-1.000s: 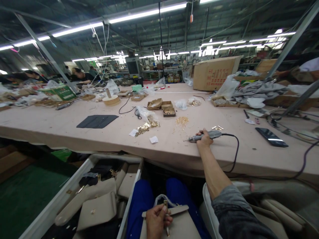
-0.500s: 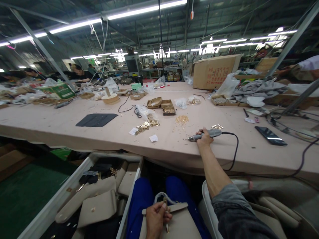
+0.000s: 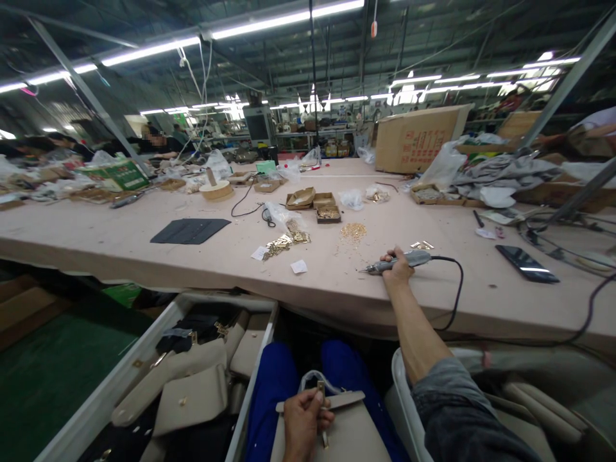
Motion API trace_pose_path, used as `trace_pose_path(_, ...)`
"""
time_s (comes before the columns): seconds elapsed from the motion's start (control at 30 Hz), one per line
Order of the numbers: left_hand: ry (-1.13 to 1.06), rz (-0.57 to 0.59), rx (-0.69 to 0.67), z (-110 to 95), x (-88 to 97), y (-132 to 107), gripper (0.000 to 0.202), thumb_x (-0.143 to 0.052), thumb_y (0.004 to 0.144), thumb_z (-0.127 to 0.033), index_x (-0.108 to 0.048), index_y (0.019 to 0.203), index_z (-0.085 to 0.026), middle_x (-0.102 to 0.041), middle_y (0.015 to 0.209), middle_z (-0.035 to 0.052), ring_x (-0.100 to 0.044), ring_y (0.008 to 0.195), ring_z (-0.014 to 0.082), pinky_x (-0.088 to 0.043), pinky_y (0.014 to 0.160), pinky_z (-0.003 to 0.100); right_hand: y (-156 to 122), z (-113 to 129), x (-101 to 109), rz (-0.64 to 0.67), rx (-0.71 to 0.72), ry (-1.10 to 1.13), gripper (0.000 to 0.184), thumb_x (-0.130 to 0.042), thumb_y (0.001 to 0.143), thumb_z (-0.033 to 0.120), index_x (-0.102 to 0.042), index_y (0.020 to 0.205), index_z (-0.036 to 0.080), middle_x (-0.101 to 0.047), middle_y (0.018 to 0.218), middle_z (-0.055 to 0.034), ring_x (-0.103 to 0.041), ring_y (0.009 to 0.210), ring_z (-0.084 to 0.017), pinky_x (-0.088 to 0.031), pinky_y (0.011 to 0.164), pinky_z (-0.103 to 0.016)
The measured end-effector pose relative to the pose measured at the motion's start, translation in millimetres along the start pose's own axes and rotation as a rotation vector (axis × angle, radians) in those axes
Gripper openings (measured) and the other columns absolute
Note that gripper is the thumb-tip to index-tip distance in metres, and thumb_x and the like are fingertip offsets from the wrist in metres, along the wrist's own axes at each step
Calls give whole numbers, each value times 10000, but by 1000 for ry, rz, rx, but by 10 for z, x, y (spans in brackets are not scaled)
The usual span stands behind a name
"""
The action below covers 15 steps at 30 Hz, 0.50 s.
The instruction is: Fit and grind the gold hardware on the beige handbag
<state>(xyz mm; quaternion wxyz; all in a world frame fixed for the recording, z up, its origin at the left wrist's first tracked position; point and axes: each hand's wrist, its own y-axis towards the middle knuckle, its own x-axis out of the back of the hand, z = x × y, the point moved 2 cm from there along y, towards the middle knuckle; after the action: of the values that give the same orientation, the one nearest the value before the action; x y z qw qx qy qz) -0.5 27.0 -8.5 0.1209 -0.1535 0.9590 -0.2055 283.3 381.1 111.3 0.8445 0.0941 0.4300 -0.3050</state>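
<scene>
Beige bag (image 3: 355, 431) on their lap, left hand (image 3: 303, 420) pinching its gold strip (image 3: 321, 385), right hand (image 3: 398, 268) wrapped round a corded tool (image 3: 418, 258). White bin (image 3: 216, 301) crammed with bags (image 3: 192, 398), small box (image 3: 329, 220) has gold bits (image 3: 328, 212).

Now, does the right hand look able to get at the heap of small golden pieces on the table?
Probably yes: the heap lies close by on the table, with no obstacle visible. However, the right hand holds a grey power tool, which it would likely need to put down first.
</scene>
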Motion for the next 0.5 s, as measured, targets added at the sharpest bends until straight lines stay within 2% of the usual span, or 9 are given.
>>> trace_pose_path(0.27,-1,5,-8,-33,-12,-2,693,-883,614,-714,-769,824,-63,-733,765,172,-671,538,184,-484,452,206,-47,38,-19,4,-20,8,362,-834,815,344,-503,842,203,-604,698,56,-488,479,-64,-538,452,-204)
trace_pose_path(0.5,7,4,0,-68,-24,-5,677,-891,606,-691,-759,794,-55,-731,755,178,-670,531,192,-462,450,213,-112,79,-46,30,-28,-17,391,-844,812,384,-499,835,201,-591,694,62,-483,473,-56,-526,460,-194)
